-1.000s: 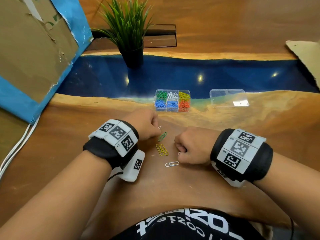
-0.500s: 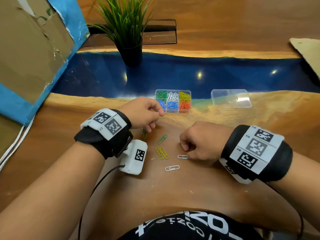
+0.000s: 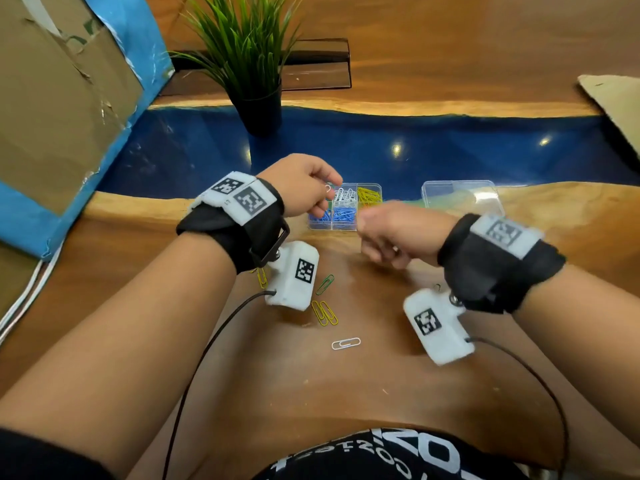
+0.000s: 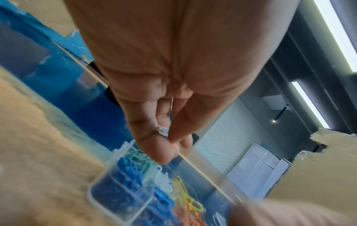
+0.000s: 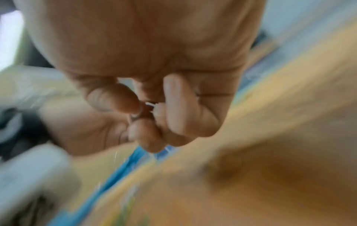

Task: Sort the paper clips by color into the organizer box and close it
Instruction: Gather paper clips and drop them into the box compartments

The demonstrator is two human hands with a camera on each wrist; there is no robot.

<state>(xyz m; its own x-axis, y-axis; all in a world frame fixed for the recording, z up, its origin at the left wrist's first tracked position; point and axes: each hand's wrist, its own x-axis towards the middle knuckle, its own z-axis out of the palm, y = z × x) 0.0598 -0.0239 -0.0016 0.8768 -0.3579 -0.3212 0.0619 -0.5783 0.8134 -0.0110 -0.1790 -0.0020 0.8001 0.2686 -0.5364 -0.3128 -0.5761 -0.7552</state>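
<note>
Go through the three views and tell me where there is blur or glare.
Head view: mostly sharp; ceiling-light glare spots on the blue resin strip; the right hand is motion-smeared. Left wrist view: the left hand is fairly clear, the organizer box soft and smeared. Right wrist view: heavily motion-blurred; only the curled fingers read, background streaked.

shirt: white lettering, upside down, partly cut off, unreadable | wrist bands: square black-and-white marker codes only
</note>
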